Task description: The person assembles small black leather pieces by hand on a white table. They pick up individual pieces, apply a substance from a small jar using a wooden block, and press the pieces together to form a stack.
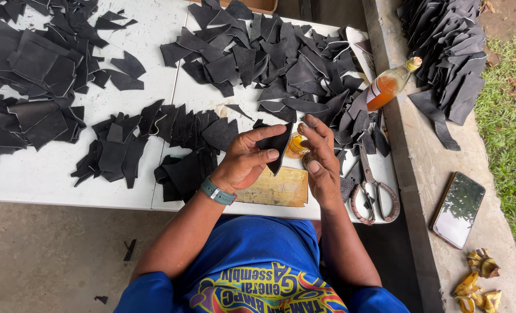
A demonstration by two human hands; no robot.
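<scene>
Far-left heaps: your cut black pieces (35,69) lie spread over the white table (153,35), well apart from your hands.
Near-left pile: smaller black scraps (116,150) sit just left of your left wrist; keep your forearm off them.
Left hand: your left hand (243,162) is closed around a pointed black piece (278,148), thumb on top, fingers curled beneath. Hold it taut and level so its edge stays exposed.
Small jar: an amber jar (296,145) stands on the table just behind the piece, between your hands.
Right hand: your right hand (321,159) is narrowly open, fingertips touching the piece's right edge and holding nothing else. Work along that edge evenly.
Board: a yellowish board (278,188) lies under your hands, near the table's edge.
Scissors: scissors (371,188) rest just right of your right hand, handles toward you.
Bottle: an orange-filled bottle (388,87) leans at the far right; mind your elbow.
</scene>
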